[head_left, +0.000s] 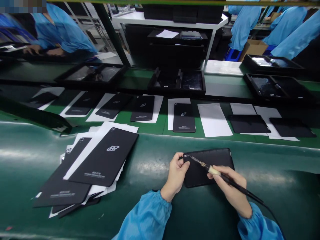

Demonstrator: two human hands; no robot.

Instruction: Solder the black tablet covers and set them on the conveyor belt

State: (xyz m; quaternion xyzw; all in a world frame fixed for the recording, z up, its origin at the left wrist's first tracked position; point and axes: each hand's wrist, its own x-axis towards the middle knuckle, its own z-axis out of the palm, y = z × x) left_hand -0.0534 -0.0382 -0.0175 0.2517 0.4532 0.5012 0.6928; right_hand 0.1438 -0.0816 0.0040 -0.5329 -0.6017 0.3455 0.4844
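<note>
A black tablet back cover lies on the green bench in front of me, its inner side up. My left hand pinches its upper left corner, thumb on top and fingers curled at the edge. In my right hand is a soldering iron, held like a pen, with a black cord trailing to the lower right. The iron's tip points at a small marked spot near the cover's left corner; whether it touches I cannot tell. To the left is a pile of black covers interleaved with white sheets.
Several covers on white paper line the green strip beyond the bench. Black trays stand behind them. A dark green post rises at left. Co-workers in blue smocks sit further back.
</note>
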